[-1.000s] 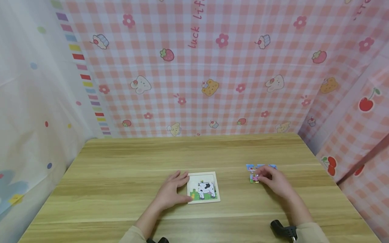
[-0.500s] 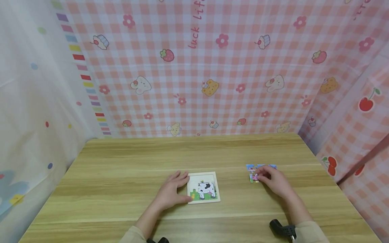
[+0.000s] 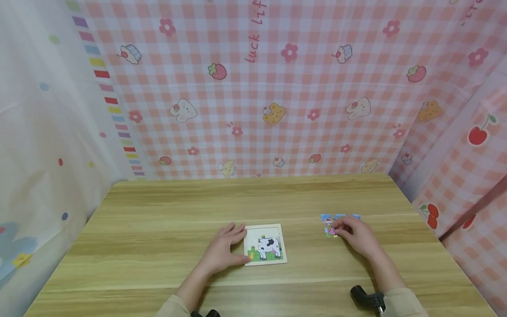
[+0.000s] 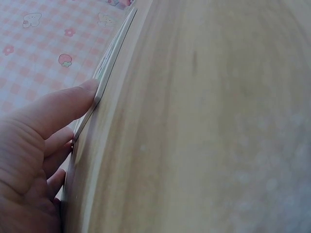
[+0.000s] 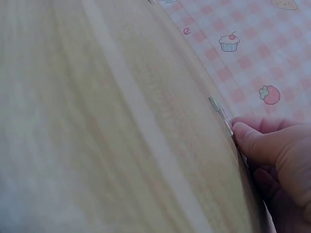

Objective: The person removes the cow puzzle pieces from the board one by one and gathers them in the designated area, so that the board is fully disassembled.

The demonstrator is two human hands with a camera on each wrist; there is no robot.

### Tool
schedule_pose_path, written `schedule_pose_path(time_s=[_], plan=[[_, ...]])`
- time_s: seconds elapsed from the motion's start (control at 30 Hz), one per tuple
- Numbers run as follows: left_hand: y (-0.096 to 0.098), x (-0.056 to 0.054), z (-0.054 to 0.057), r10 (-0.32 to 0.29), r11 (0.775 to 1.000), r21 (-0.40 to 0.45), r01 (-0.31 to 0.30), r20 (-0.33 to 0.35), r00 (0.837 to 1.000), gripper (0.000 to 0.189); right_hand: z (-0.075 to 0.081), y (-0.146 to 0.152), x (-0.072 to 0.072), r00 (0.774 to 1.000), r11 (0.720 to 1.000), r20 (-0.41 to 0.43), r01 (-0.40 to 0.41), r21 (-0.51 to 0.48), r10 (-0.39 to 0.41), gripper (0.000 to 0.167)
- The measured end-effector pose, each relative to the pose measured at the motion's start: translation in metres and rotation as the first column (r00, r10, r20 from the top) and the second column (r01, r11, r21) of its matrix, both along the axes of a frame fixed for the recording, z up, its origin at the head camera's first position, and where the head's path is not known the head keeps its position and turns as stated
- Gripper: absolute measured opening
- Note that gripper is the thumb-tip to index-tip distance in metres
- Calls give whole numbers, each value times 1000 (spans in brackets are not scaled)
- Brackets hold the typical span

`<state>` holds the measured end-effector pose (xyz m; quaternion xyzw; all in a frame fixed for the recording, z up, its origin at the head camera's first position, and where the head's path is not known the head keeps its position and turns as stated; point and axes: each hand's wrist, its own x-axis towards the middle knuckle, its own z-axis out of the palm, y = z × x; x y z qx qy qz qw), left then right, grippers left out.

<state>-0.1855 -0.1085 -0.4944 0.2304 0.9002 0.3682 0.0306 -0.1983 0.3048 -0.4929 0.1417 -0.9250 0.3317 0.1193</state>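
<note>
A square jigsaw tray [image 3: 280, 233] with a pale rim lies flat in the middle of the table. Its lower part shows a cow picture, while the upper part is bare. My left hand [image 3: 222, 252] rests on the tray's left side, thumb at the near corner and fingers spread along the edge; the left wrist view shows that thumb [image 4: 63, 109] against the rim. To the right, my right hand [image 3: 358, 235] pinches a small puzzle piece [image 3: 332, 231] with pink and green on it, low at the table. Part of that piece is hidden behind the fingers.
Several blue-topped puzzle pieces [image 3: 326, 218] lie just beyond the right hand, partly covered by it. The wooden table [image 3: 178, 207] ends at a pink checked curtain [image 3: 253, 145] behind. Black wrist-camera mounts [image 3: 368, 299] sit near the cuffs.
The pinched puzzle piece has shifted very slightly away from me, towards the blue-topped pieces. My left hand and the tray stay where they were.
</note>
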Motion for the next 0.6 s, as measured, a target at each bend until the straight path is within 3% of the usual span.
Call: schedule_pose_path(time_s=[0.4,0.6], plan=[[0,-1,0,-2,1000,-12,2,-9,1000,80,0,0,1,999,999,-44,6,34,-4,13],[0,0,0,-5,1000,-7,5,-9,1000,81,1,1,1,1000,1000,0,9,0,-9,12]])
